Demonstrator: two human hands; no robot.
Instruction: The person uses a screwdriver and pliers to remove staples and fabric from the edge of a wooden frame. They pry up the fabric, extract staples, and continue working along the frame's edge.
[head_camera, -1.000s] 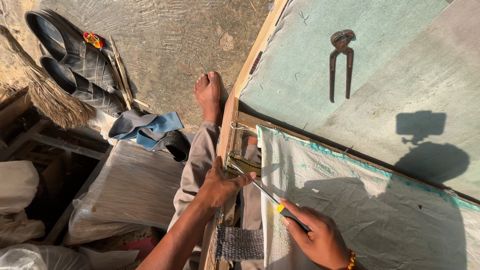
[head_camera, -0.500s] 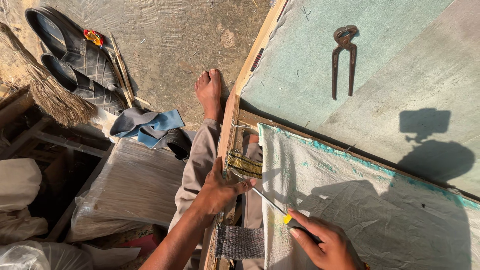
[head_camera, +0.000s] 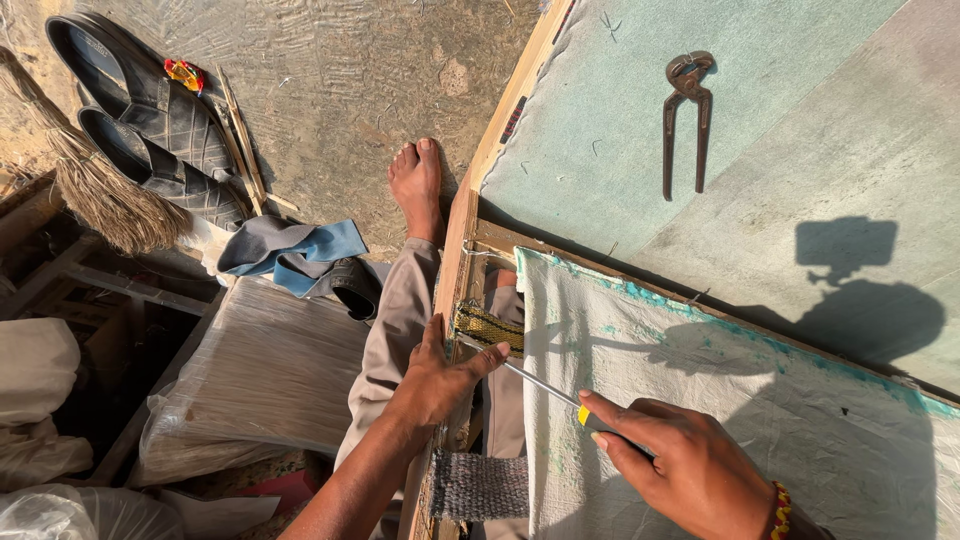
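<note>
- Two hands are at work here — your left hand (head_camera: 432, 385) presses down on the edge of the pale wooden frame (head_camera: 452, 262), fingers spread and flat, nothing clasped in it.
- Your right hand (head_camera: 680, 465) is clenched round the dark-and-yellow handle of a thin steel-shafted screwdriver (head_camera: 545, 383); its tip lies just under your left thumb, at the yellow woven webbing strap (head_camera: 490, 325).
- Under your right palm lies the white woven sack cloth with teal edging (head_camera: 720, 400), stretched over the frame.
- Well beyond your right grip, a rusty pair of iron pincers (head_camera: 686, 115) rests on the pale green board (head_camera: 640, 120).
- Just below your left wrist, a grey woven strap (head_camera: 480, 487) crosses the frame.
- Past the left hand's fingers — your bare foot (head_camera: 417, 190) on the ground.
</note>
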